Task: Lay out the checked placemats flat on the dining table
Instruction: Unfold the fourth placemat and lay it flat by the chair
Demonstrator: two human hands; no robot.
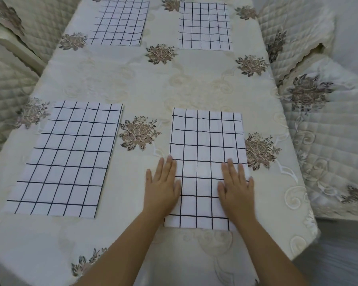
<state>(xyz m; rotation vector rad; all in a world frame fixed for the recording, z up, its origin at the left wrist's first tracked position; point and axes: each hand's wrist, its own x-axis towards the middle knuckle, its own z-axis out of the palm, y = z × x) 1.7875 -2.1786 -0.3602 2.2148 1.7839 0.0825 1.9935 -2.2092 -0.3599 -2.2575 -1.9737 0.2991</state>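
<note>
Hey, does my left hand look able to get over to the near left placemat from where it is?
Probably yes. The left hand lies flat on the left edge of the near right placemat, and only bare tablecloth lies between it and the near left placemat.

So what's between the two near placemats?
In the head view, tablecloth with a rose print separates the left mat from the right mat; the left hand lies flat across that mat's edge.

A home dining room; floral tablecloth [153,83] (embroidered roses); quilted chair covers [327,129] around.
</note>
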